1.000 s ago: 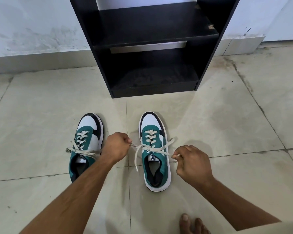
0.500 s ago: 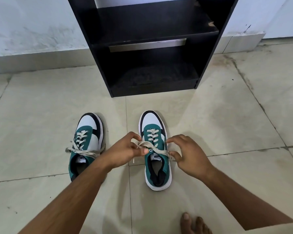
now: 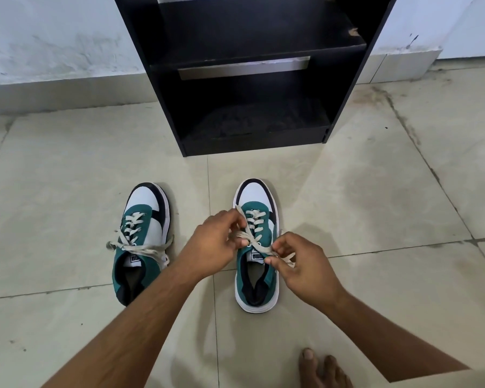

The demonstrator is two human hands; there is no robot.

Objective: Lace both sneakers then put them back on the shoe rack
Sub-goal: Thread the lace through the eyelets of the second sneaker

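Note:
Two green, white and black sneakers stand on the tiled floor, toes toward the rack. The left sneaker (image 3: 140, 242) has its cream lace tied loosely across the tongue. The right sneaker (image 3: 256, 247) lies between my hands. My left hand (image 3: 216, 247) pinches a loop of the right sneaker's lace (image 3: 259, 246) at the shoe's left side. My right hand (image 3: 300, 264) pinches the other end of that lace at the shoe's right side. The black shoe rack (image 3: 252, 79) stands against the wall just beyond, with bare shelves.
A bare foot (image 3: 322, 368) rests on the floor at the bottom right, near my right forearm. A white wall with a tiled skirting (image 3: 53, 93) runs behind the rack. Floor tiles with dark grout lines extend on both sides.
A second ago my hands were pulling the lace ends apart and taut. Both hands have since closed in over the right sneaker's tongue, and now each pinches part of the lace there.

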